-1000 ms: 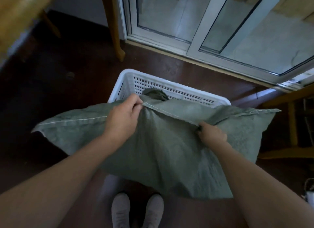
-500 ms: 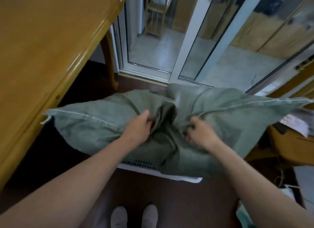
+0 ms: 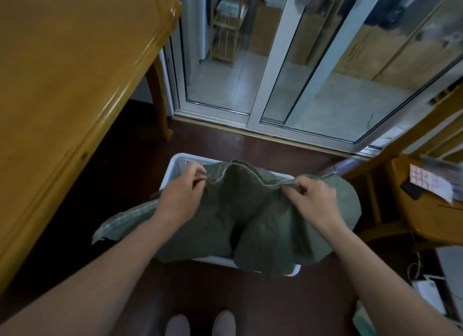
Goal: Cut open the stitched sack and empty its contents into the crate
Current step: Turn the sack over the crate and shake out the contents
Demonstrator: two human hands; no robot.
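Over the white crate point(image 3: 175, 163) on the dark floor point(image 3: 250, 298), you hold the green sack point(image 3: 250, 218) by its stitched seam point(image 3: 240, 164), and the risk lies in how it hangs. The sack droops across the crate and spills past its near rim, with one flap trailing off the left edge toward the floor; if the open mouth sits on that overhanging side, whatever is left inside could tip onto the floor instead of into the crate. The pictures do not show where the mouth is, nor whether anything remains in the sack. A pinch this light on slick woven cloth could also slip under a hard shake.

From left to right: your left hand point(image 3: 181, 195) reaches in over the crate's left edge, its grip closed on the seam with thumb and forefinger pinching the cloth, the other fingers curled. The seam rises to a peak over the far edge of the crate between your hands. Your right hand point(image 3: 313, 198) is held knuckles up near the right edge, its grip pinching the same seam, fingers bent. Both forearms are stretched forward and down.
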